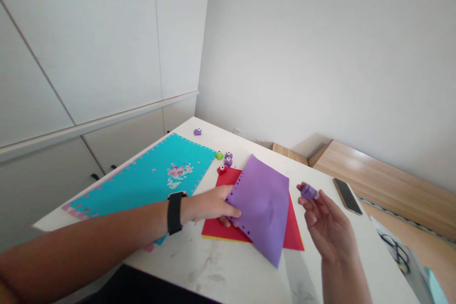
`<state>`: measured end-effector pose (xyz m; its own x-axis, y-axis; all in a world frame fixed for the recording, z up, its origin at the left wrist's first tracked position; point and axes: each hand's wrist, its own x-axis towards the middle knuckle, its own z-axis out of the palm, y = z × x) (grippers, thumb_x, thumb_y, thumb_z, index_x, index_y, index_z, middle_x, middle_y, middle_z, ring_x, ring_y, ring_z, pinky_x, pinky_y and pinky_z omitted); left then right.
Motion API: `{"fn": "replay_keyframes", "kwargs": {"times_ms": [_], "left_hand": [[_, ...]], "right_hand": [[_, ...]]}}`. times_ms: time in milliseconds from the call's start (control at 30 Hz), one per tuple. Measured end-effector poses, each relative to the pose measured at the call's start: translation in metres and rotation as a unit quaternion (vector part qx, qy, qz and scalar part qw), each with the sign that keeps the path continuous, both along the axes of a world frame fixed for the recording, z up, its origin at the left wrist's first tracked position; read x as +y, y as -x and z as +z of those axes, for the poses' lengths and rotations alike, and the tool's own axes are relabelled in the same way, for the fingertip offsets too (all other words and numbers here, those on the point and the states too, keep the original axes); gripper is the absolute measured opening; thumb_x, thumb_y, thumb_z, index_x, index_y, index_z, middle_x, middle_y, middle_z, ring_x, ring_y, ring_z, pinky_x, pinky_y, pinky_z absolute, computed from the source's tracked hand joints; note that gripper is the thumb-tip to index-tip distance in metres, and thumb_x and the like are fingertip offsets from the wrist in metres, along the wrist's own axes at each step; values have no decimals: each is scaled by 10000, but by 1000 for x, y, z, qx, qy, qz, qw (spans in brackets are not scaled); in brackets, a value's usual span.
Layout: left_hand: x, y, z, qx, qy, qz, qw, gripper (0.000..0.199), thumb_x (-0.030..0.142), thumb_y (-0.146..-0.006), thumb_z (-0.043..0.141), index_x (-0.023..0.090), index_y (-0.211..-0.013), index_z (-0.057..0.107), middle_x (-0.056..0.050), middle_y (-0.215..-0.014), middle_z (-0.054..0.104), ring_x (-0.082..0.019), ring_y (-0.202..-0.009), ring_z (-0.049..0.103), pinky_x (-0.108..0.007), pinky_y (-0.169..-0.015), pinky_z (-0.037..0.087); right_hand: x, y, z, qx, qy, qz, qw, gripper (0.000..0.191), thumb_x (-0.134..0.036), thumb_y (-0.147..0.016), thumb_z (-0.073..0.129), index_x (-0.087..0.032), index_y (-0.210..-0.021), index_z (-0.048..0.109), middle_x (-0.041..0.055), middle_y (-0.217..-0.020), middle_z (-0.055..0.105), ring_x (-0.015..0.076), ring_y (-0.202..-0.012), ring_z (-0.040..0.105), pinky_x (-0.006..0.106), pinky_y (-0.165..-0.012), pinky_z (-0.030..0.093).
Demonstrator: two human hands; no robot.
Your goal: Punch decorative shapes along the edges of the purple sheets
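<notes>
Head view: past a teal paper sheet (142,180), my left hand (210,205) is nearly closed, pinching the hole-punched edge of a purple paper sheet (261,209) to tilt it above a red paper sheet (213,228), while my right hand (326,221) pinches a small purple craft punch (309,192) in the air.

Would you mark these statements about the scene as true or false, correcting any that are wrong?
The left hand holds the edge of a purple paper sheet. True.
The right hand holds a red punch. False: it pinches a small purple craft punch.
The purple sheet overlaps a red paper sheet. True.
The phone lies on the teal sheet. False: it lies on the white table, right of the right hand.
A black band circles the left wrist. True.
</notes>
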<state>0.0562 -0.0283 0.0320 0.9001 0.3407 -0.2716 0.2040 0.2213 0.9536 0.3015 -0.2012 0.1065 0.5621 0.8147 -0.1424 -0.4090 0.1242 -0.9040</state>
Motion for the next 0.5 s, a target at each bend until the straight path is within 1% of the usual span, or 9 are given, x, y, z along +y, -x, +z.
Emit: {"fn": "replay_keyframes", "kwargs": {"times_ms": [100, 133, 167, 200, 233, 300, 333, 433, 500], "left_hand": [[-2, 0, -3, 1, 3, -46, 999, 514, 277, -767, 788, 181, -1238, 607, -118, -1098, 754, -234, -815, 751, -261, -583, 567], [-2, 0, -5, -1, 3, -49, 999, 510, 279, -764, 789, 184, -1232, 609, -117, -1097, 753, -234, -811, 752, -256, -575, 563], [-2, -1, -8, -2, 3, -48, 999, 509, 282, -761, 791, 187, -1228, 610, -113, -1089, 753, -233, -806, 752, -254, -572, 562], [-1, -2, -10, -3, 2, -47, 999, 509, 284, -758, 793, 190, -1225, 611, -108, -1074, 755, -231, -797, 751, -254, -574, 564], [-1, -2, -12, -2, 0, -46, 999, 508, 286, -756, 793, 191, -1221, 613, -103, -1057, 757, -229, -788, 750, -255, -577, 566], [1, -3, -16, 3, -4, -42, 999, 483, 283, -754, 785, 194, -1200, 621, -90, -1036, 759, -224, -777, 748, -257, -583, 570], [1, -3, -16, 4, -7, -40, 999, 458, 280, -757, 776, 196, -1181, 625, -84, -1035, 758, -222, -778, 748, -257, -586, 572], [0, -3, -16, 8, -8, -32, 999, 386, 271, -749, 763, 199, -1104, 631, -75, -1026, 757, -226, -782, 747, -266, -591, 578], [0, -3, -15, 7, 0, -28, 1000, 370, 268, -736, 771, 202, -1071, 627, -72, -1002, 755, -235, -794, 749, -272, -596, 582]], "right_hand": [[37, 2, 3, -153, 37, 64, 985, 372, -380, -785, 826, -155, -1073, 755, 92, -1052, 717, 145, -797, 694, 134, -454, 466], [51, 6, 0, -226, 57, 91, 968, 386, -406, -811, 794, -160, -1104, 738, 87, -1017, 716, 163, -814, 703, 160, -486, 490], [65, 11, -4, -303, 78, 117, 942, 404, -434, -847, 741, -163, -1145, 714, 86, -999, 716, 186, -835, 714, 197, -526, 520], [80, 16, -9, -385, 103, 140, 907, 419, -459, -890, 665, -165, -1187, 687, 86, -986, 720, 205, -845, 722, 239, -568, 547], [95, 22, -16, -427, 117, 153, 883, 414, -454, -907, 626, -157, -1190, 681, 91, -963, 727, 220, -830, 726, 277, -595, 560], [125, 33, -29, -477, 138, 167, 852, 378, -427, -899, 625, -148, -1142, 705, 79, -835, 733, 223, -716, 707, 321, -604, 551], [139, 38, -35, -504, 146, 172, 834, 317, -393, -878, 655, -159, -1078, 732, 75, -817, 737, 225, -720, 700, 336, -644, 545], [173, 51, -52, -583, 164, 174, 776, 143, -273, -796, 742, -192, -912, 763, 88, -925, 764, 266, -909, 691, 380, -824, 502], [187, 57, -61, -621, 175, 176, 744, 125, -226, -760, 768, -191, -880, 762, 101, -981, 766, 296, -984, 677, 406, -874, 471]]}}
